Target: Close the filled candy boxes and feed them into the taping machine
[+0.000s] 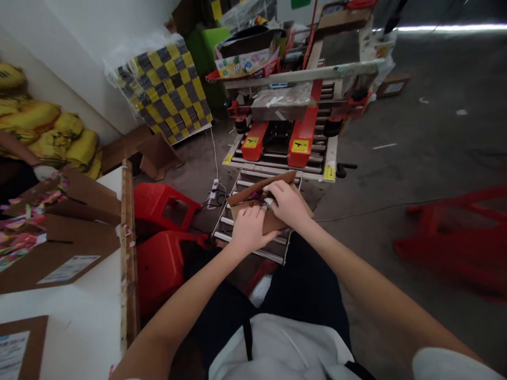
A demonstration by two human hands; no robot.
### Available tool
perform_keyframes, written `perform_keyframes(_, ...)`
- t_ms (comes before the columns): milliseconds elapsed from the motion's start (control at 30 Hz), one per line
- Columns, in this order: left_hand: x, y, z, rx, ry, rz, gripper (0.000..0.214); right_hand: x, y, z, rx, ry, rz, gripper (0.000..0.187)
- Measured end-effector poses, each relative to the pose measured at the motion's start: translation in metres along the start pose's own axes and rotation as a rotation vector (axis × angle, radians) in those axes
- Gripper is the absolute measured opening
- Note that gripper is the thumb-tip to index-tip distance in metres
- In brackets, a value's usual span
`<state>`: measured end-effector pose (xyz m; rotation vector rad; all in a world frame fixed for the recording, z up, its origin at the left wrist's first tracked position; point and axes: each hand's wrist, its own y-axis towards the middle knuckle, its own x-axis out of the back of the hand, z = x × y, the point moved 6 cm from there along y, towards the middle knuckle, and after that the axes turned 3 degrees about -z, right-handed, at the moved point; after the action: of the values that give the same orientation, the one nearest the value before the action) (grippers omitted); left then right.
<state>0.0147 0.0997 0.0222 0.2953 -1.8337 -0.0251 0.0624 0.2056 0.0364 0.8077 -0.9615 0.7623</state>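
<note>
A brown cardboard box point(273, 222) with its top partly open rests on a short roller conveyor point(273, 255) in front of me. Its far flap point(261, 189) stands raised. Purple and whitish contents point(256, 196) show in the gap, too small to name. My left hand point(249, 230) grips the near left side, fingers bent over the edge and thumb along the outer face. At the right of the opening, my right hand point(288, 203) is closed on the box's edge with curled fingers. Its fingertips reach the gap and partly hide what lies inside.
Beyond the rollers stands a red carton-sealing machine point(303, 137). Red stools point(160, 264) sit at left beside a white table point(87, 322) with open boxes point(79, 248) of colourful pieces. Another person's gloved hand point(44, 172) is there. A power strip point(214, 189) lies on the floor.
</note>
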Motion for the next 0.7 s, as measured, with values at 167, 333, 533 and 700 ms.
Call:
perform_keyframes(167, 0.01, -0.005, 0.009, 0.066, -0.044, -0.273, 0.089, -0.025, 0.021, 0.006, 0.104, -0.079, 0.349, 0.029)
perform_keyframes(333, 0.013, -0.005, 0.015, 0.19, 0.044, -0.335, 0.134, -0.019, 0.022, 0.01, 0.099, -0.108, 0.304, 0.026)
perform_keyframes(533, 0.012, -0.004, 0.013, 0.229, 0.042, -0.311, 0.141, 0.012, 0.005, 0.014, 0.11, -0.11, -0.223, 0.057)
perform_keyframes(700, 0.012, -0.007, 0.012, 0.266, 0.046, -0.324, 0.128, 0.004, -0.03, 0.013, 0.236, 0.011, -0.238, 0.023)
